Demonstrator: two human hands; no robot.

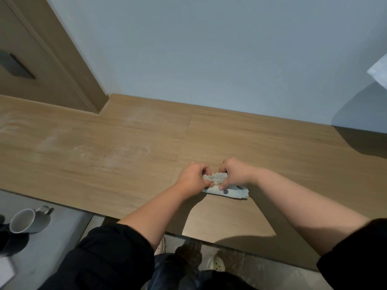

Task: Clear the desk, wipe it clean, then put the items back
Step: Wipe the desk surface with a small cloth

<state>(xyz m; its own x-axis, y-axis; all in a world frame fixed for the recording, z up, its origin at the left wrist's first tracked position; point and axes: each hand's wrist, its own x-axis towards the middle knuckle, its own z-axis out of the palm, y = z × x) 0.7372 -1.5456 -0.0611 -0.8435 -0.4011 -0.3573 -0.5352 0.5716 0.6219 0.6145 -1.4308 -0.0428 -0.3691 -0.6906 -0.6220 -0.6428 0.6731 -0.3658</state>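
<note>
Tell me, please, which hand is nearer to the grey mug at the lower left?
Left. The left hand, pinching the cloth on the desk, is up and right of the mug. The right hand holds the same cloth just beyond it, farther right.

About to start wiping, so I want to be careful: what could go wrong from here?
1. The left hand and right hand grip the cloth bunched into a small wad; it may skip the pale dusty streaks on the desk's left part.
2. The mug sits on the grey surface below the desk's near edge, mouth open; dust swept off there could fall in.
</note>
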